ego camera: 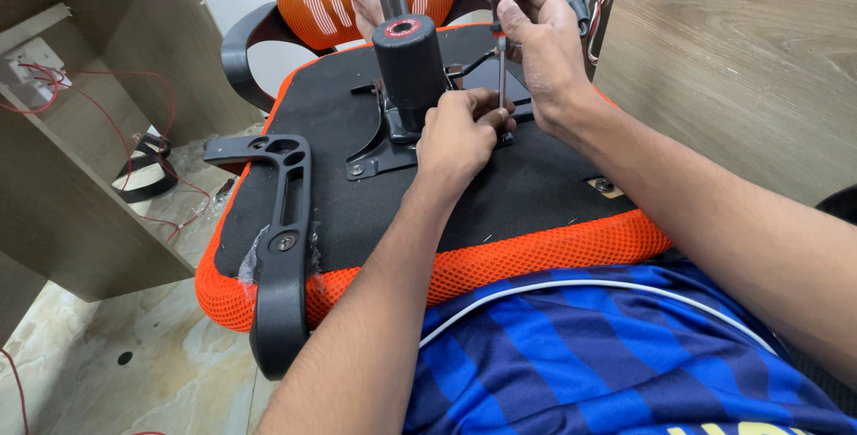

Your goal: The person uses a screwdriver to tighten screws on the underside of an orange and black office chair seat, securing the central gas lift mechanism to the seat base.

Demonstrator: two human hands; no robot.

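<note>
1 view only: head-worn camera, aimed forward and steeply down over the wearer's torso. Close range; both forearms enter from the bottom edge. Frame is centred on the upturned chair seat [500, 194] at lap level. Floor [134, 355] is seen at lower left, a wooden panel [741, 69] at upper right.

Bright, even indoor light with soft shadows, sharp focus throughout, and slight wide-angle stretching toward the edges.
</note>
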